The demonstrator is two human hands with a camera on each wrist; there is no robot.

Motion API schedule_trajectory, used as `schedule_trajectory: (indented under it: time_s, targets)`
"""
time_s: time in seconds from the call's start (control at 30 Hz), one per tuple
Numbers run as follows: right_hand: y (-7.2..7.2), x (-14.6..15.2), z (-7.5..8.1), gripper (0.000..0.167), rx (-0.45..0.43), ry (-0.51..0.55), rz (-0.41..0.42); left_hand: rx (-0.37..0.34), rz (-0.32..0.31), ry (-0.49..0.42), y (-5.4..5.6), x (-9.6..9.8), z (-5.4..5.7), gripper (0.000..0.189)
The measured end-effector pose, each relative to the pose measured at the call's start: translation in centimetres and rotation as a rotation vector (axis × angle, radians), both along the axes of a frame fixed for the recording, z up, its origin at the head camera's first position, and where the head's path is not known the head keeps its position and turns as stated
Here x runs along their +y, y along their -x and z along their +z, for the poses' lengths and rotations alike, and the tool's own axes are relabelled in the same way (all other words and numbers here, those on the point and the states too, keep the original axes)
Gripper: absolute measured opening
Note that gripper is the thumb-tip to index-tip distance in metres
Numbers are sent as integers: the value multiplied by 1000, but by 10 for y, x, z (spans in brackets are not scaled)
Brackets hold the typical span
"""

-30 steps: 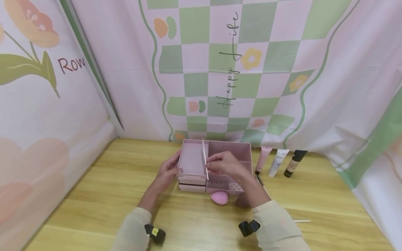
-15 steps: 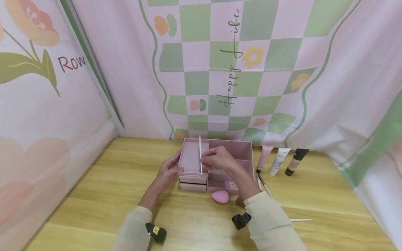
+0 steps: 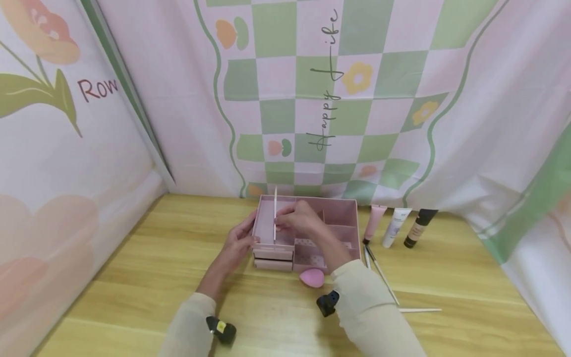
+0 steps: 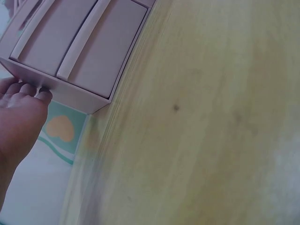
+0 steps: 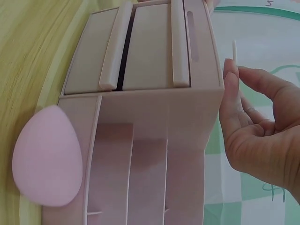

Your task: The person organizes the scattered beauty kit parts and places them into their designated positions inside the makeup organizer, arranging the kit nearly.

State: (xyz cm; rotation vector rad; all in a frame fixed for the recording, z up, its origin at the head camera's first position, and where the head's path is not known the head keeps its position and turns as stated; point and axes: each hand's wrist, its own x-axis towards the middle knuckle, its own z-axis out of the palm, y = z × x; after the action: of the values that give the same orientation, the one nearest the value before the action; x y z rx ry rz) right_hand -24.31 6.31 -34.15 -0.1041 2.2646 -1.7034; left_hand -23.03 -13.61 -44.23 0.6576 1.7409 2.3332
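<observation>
Both forearms (image 3: 335,245) reach forward; right hand (image 3: 300,218) pinches, thumb to fingers; left hand (image 3: 236,243) lower, thumb apart.

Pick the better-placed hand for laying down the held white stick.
Probably the right hand: it pinches the white stick over the pink organizer. The left hand touches the organizer's side, away from the stick.

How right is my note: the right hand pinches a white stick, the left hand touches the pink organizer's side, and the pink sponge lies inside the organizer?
Wrong on the pink sponge: it lies on the table in front of the pink organizer, not inside it, as the head view shows. The rest stands: right hand pinching the white stick, left hand touching the organizer's side.
</observation>
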Motion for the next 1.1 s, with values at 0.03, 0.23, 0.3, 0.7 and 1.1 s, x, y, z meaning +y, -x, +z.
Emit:
schedule_trajectory:
  time_s: [0.03,0.23,0.3,0.7,1.1]
  targets:
    - [1,-2,0,28,3,1,1,3,0,-5,0,0,0,81]
    - [3,-10,-2,27,15,-2,-5,16,-7,-17,2,1,-2,80]
    - [3,-13,-3,26,15,-11,-10,17,-9,-17,2,1,-2,79]
    - [4,-22,-3,26,-79,-80,-8,0,-4,-18,2,-1,-4,79]
    - [5,-25,0,22,-116,-118,-16,-3,4,-5,1,0,-1,80]
